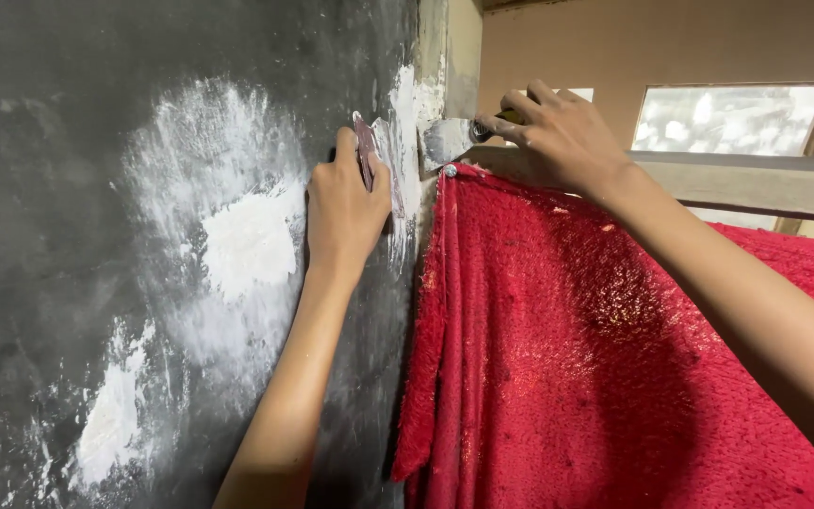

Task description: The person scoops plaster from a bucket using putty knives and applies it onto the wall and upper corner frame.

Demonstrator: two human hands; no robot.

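Head view: the left hand (pixel 343 209) is pressed against a dark grey wall (pixel 49 236), its fingers closed round a small flat board (pixel 371 151) smeared with white filler. The right hand (pixel 558 132) grips the handle of a putty knife (pixel 452 138) — its blade lies against the wall's corner edge, beside a streak of white filler (pixel 405 123). A larger filler patch (pixel 249 243) sits left of the left hand. A red fuzzy cloth (pixel 567 358) hangs below the knife — pinned at its top corner

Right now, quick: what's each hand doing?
Left hand: closed on a small putty-smeared board, held against the dark wall.
Right hand: closed on a putty knife, blade at the wall's corner above the red cloth.
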